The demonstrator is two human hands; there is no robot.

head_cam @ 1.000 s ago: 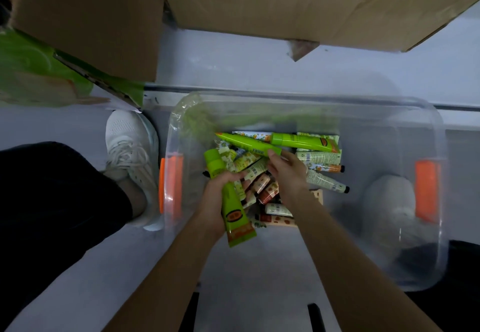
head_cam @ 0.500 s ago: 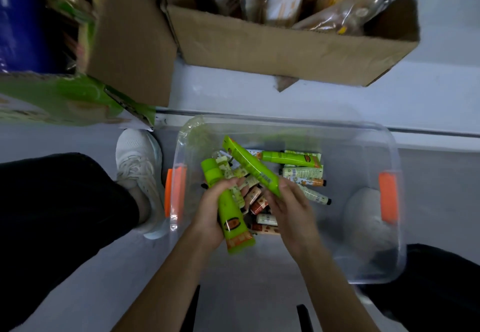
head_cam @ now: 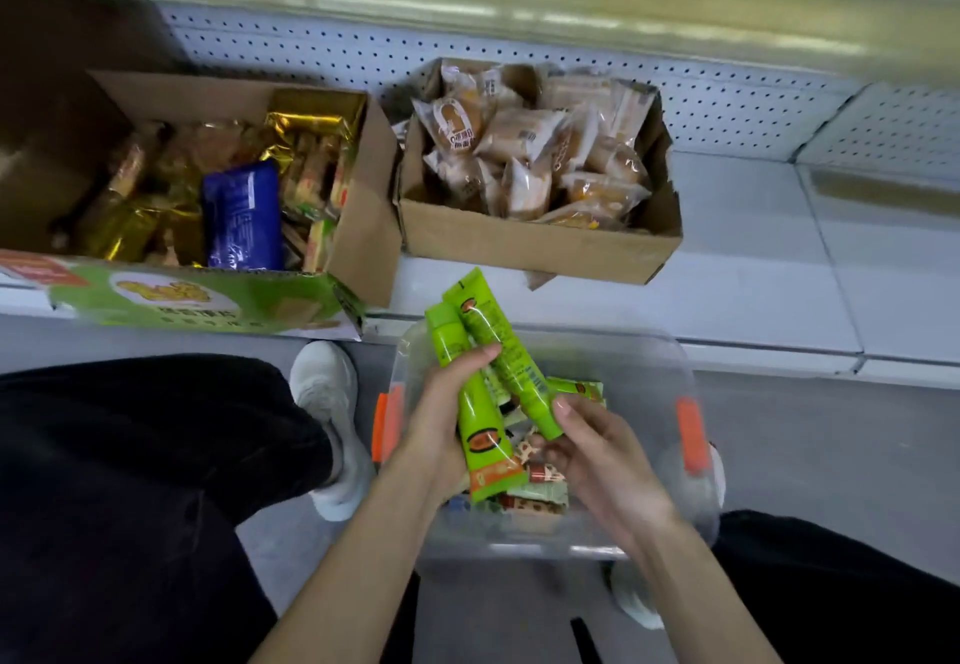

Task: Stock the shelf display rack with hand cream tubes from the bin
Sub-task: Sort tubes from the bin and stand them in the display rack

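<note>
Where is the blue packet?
In the head view, the blue packet sits at the upper left, inside the left cardboard box, among gold wrappers, left of the box of bread packs.

Two green tubes [head_cam: 500, 346] slant over the clear, part-filled bin [head_cam: 640, 403].

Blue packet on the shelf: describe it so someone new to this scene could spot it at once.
On the low white shelf beyond the clear bin stand two open cardboard boxes; take the left box, the one with the green printed flap. The blue packet sits near its middle. It is the only dark blue item there, its neighbours being gold foil and brownish wrappers.
</note>
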